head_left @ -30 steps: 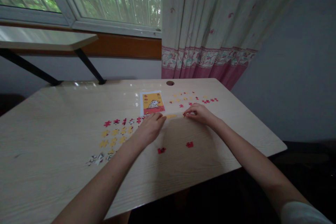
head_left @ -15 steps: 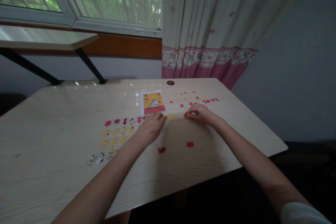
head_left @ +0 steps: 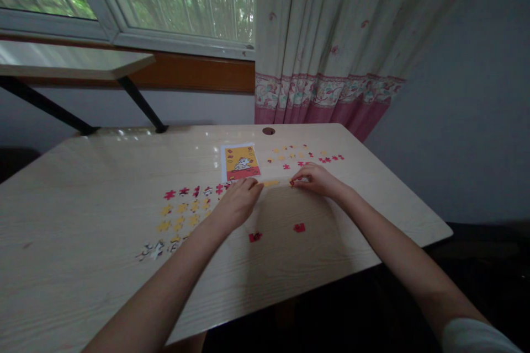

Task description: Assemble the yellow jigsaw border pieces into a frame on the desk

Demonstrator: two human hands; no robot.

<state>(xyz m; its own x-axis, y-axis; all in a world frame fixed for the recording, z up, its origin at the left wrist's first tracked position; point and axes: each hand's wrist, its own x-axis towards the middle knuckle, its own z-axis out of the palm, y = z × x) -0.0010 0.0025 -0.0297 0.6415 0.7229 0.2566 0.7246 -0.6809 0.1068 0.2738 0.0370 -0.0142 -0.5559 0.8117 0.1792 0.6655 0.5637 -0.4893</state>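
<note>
One small red jigsaw piece with dark markings [head_left: 292, 182] sits, in the head view, between the thumb and fingertips of the bare right hand [head_left: 314, 178], which pinches it by its edge over a pale wood-grain tabletop [head_left: 83, 281]. Just left of that pinch lies a flat yellow jigsaw strip [head_left: 271, 183], and at the strip's other end are the fingertips of the bare left hand [head_left: 239, 201]. Its fingers are bent and close together (whether they grip the strip or only steady it, I cannot tell).

Beyond the left hand lies a printed picture card of a white animal on yellow and red [head_left: 240, 162]. Nearer the body than the pinch, two dark-marked red pieces [head_left: 299, 228] lie apart from each other. Past the right hand are scattered loose red pieces [head_left: 334, 158] and small yellow pieces [head_left: 292, 155]; left of the left hand, rows of red, yellow and black-and-white pieces [head_left: 157, 249] are laid out, partly hidden by the forearm.

The step in hand seems to be bringing the pinched piece up to the strip's right end. The next move probably calls for matching tab to socket, with the strip held steady against a sideways nudge.
</note>
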